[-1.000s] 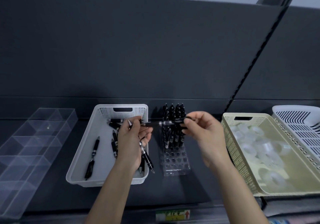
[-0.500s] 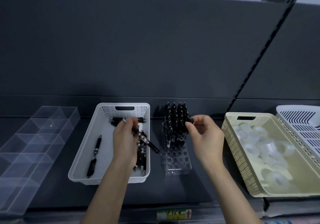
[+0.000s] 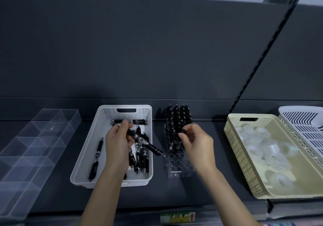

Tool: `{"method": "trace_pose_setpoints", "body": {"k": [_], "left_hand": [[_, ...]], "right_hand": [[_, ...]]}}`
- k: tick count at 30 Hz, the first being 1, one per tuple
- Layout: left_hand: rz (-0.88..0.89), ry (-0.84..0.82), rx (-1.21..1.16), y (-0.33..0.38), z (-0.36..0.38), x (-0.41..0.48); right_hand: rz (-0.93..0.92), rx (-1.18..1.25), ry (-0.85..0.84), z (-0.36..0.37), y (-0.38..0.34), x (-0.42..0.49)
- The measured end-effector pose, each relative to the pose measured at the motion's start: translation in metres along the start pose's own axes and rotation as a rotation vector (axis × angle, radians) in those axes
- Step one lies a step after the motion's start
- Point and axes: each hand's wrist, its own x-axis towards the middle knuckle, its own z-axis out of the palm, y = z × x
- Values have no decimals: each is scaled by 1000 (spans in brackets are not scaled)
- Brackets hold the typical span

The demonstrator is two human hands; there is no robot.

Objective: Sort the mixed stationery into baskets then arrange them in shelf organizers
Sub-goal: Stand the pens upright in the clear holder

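left hand [image 3: 117,143] grips a pen [image 3: 145,143], tip aimed right at the rack [image 3: 178,163]; right hand [image 3: 197,145] nearer, its fingers [image 3: 193,128] curled there, grip unclear.

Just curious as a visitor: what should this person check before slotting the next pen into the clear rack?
1. Left hand grips a pen: ok.
2. Clear rack has free holes in its near rows: ok.
3. Right hand out of the rack's way: not ok, its fingers are at the standing pens.
4. Right hand holds nothing: cannot tell.
5. White basket holds more pens: ok.
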Motion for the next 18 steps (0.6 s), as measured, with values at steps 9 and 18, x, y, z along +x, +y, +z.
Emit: {"method": "trace_pose_setpoints", "body": {"k": [9, 18], "left_hand": [[-60, -215, -369, 7, 13, -2], [51, -473, 28, 8, 27, -17]], "right_hand": [[110, 179, 0, -17, -18, -2], [343, 954, -107, -31, -36, 9]]}}
